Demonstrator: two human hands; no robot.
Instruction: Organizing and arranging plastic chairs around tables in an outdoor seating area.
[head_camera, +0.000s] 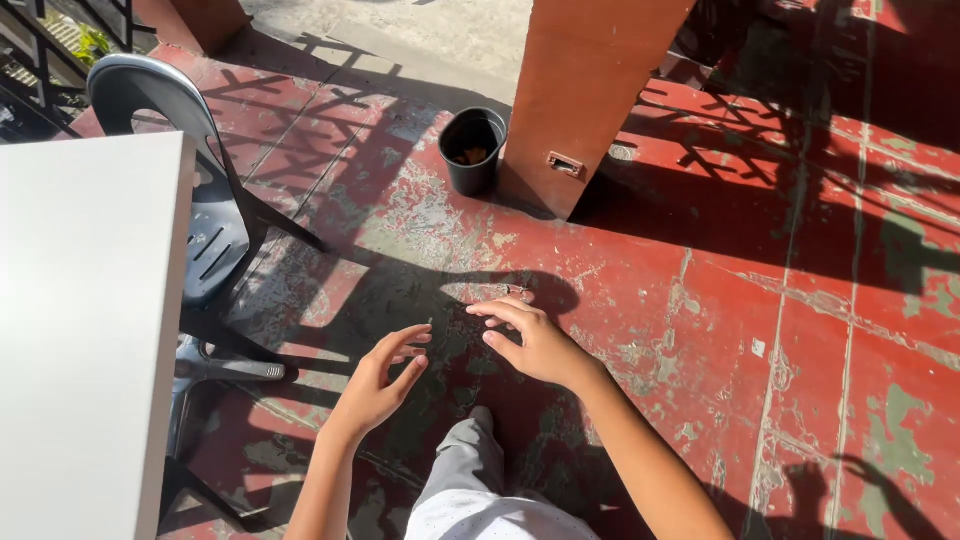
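My left hand (380, 380) hovers in front of me with its fingers spread and holds nothing. Just to its right, my right hand (530, 335) is held palm down, fingers apart and curled a little, also with nothing in it. The two hands are close but do not touch. Below them shows my leg in grey trousers (465, 480), above a worn red-painted concrete floor (700, 300).
A white tabletop (80, 330) fills the left side. A dark plastic chair (190, 200) stands beside it. A small black pot (472, 148) sits at the foot of an orange-brown pillar (590, 90). Railing shadows cross the floor.
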